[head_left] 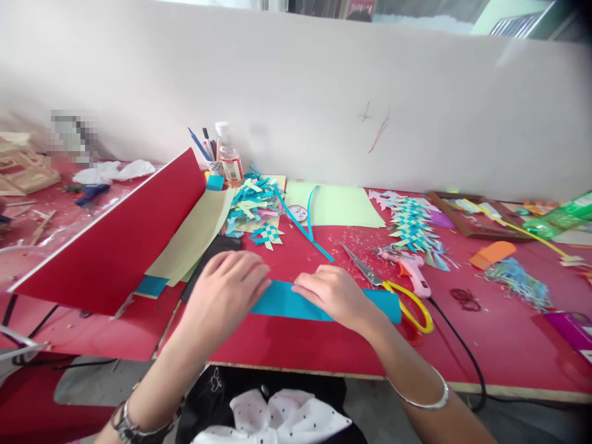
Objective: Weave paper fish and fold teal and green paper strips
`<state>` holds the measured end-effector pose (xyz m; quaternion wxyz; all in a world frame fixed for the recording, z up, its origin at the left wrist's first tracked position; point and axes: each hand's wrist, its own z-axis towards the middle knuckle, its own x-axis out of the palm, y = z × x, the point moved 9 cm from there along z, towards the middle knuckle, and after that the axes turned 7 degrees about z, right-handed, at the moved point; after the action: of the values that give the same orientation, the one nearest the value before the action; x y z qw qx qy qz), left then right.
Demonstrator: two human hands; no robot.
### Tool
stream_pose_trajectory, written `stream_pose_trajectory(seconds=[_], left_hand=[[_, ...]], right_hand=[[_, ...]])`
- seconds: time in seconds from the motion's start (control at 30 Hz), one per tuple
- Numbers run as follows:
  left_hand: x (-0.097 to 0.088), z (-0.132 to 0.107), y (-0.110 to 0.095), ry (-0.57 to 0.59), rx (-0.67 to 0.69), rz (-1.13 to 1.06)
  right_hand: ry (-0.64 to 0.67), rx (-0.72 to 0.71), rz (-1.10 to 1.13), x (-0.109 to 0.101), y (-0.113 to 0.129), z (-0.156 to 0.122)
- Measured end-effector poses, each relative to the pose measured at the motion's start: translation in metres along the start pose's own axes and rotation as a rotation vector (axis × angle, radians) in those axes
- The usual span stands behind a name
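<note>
A strip of blue paper (281, 302), folded or rolled over on itself, lies lengthwise near the front edge of the red table. My left hand (229, 287) has its fingers curled over the left end, which it hides. The fingers of my right hand (330, 293) pinch the upper edge right of the middle. Against the paper's right end rest scissors (411, 302) with yellow and red handles, blades pointing away from me. Just beyond them lies a pink glue gun (411, 265). Narrow blue strips (305, 231) sit beyond my hands.
A red board (120, 240) stands as a divider on the left, beside curved cream paper (197, 231). Woven paper pieces (263, 200) are heaped by a bottle (230, 157). Right are a woven strip (411, 225), a wooden tray (485, 216) and a green bottle (562, 216).
</note>
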<state>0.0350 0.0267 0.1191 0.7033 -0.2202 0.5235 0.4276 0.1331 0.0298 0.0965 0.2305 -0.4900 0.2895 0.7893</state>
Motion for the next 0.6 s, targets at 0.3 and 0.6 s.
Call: stream_pose_trajectory(seconds=[0.3,0.6], left_hand=[[0.031,0.000,-0.019,0.149,0.111,-0.052],[0.061,-0.009,-0.012,0.252,0.081,-0.039]], right_hand=[[0.063,0.044,0.101,0.009,-0.004,-0.005],[0.117,0.167,0.054,0.029,-0.030,-0.030]])
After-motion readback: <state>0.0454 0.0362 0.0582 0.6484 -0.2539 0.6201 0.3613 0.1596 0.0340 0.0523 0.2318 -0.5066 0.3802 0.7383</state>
